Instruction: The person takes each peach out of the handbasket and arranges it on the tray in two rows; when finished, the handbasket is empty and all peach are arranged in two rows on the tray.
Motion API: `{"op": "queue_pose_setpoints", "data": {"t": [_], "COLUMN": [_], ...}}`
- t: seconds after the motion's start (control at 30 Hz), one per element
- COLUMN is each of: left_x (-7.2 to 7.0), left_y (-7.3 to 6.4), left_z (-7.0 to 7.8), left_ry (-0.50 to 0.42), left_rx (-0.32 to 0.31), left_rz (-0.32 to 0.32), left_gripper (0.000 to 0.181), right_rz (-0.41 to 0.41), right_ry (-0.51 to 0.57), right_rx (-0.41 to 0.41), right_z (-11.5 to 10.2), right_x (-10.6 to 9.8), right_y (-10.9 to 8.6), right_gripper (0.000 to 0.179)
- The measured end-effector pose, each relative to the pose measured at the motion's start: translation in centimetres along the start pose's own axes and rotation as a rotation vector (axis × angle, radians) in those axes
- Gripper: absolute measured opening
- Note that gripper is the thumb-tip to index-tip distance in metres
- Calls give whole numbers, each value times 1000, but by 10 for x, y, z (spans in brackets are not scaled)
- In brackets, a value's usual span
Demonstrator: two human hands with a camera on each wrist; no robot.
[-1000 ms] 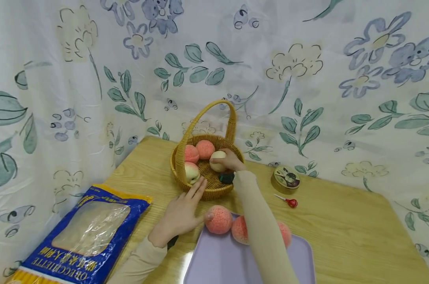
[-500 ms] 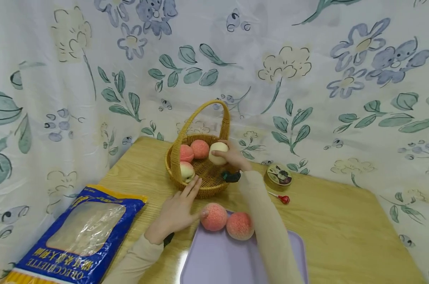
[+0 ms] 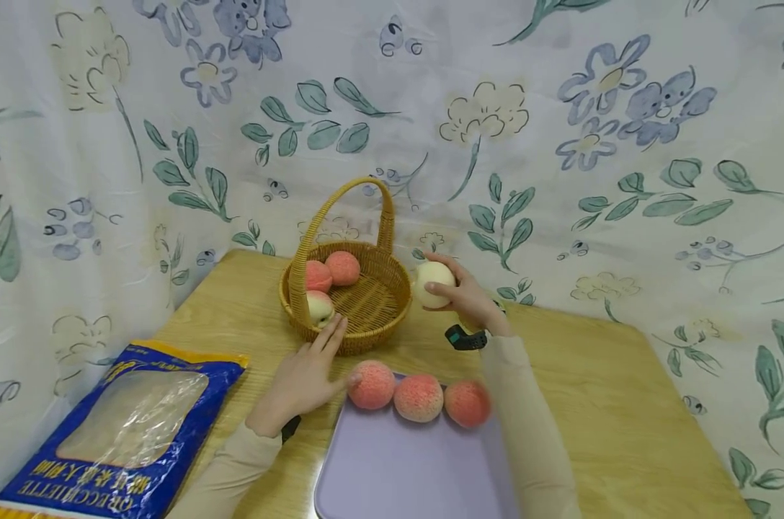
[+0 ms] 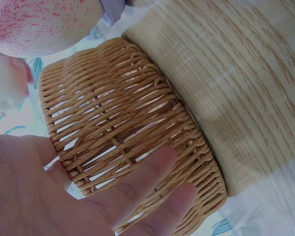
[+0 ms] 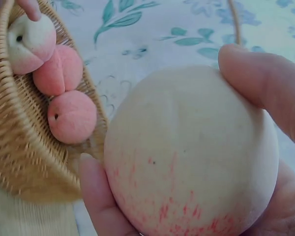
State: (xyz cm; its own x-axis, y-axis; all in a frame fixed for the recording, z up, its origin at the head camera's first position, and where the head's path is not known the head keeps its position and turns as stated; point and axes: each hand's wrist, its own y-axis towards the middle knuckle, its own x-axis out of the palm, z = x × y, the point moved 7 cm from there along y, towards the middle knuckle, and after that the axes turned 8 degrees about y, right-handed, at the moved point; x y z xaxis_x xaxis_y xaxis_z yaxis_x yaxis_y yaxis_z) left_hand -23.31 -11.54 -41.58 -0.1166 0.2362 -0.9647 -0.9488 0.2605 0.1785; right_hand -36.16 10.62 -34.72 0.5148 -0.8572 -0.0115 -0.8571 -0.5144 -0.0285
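My right hand [image 3: 475, 297] grips a pale peach [image 3: 434, 285], thumb and fingers curled round its sides, just right of the wicker basket [image 3: 382, 326]. Faint red streaks mark this peach [image 5: 187, 147] in the right wrist view. My left hand [image 3: 304, 383] lies with extended fingers against the basket's near side, and in the left wrist view its fingers [image 4: 137, 182] touch the woven wall. Inside the basket sit two pink peaches, one at the back [image 3: 343, 268], and a whitish peach [image 3: 319, 308] by the handle's base.
A lilac tray [image 3: 424, 465] lies in front of the basket, with three pinkish peaches [image 3: 419, 397] along its far edge. At the left is a blue orecchiette bag [image 3: 132, 418]. A floral curtain [image 3: 483, 180] hangs behind the wooden table [image 3: 625, 418].
My right hand has lifted the pale peach out of the basket and carried it to the right. My left hand stays at the basket's side. The head view has turned rightward.
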Motion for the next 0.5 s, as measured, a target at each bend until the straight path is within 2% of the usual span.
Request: {"op": "queue_pose_setpoints", "data": {"t": [0.1,0.3,0.5], "left_x": [1,1,2], "left_y": [0,1,2], "left_z": [0,0,0], "left_ry": [-7,-13,-16], "left_rx": [-1,6,7], "left_rz": [2,3,-7], "left_gripper": [92,92,93], "right_rz": [20,88,122], "right_ry": [-1,-109,-91], "right_rx": [-19,-14,15], "right_z": [4,15,37], "right_x": [-14,-43,-68], "right_y": [-24,-76,-124], "right_gripper": [63,64,58]}}
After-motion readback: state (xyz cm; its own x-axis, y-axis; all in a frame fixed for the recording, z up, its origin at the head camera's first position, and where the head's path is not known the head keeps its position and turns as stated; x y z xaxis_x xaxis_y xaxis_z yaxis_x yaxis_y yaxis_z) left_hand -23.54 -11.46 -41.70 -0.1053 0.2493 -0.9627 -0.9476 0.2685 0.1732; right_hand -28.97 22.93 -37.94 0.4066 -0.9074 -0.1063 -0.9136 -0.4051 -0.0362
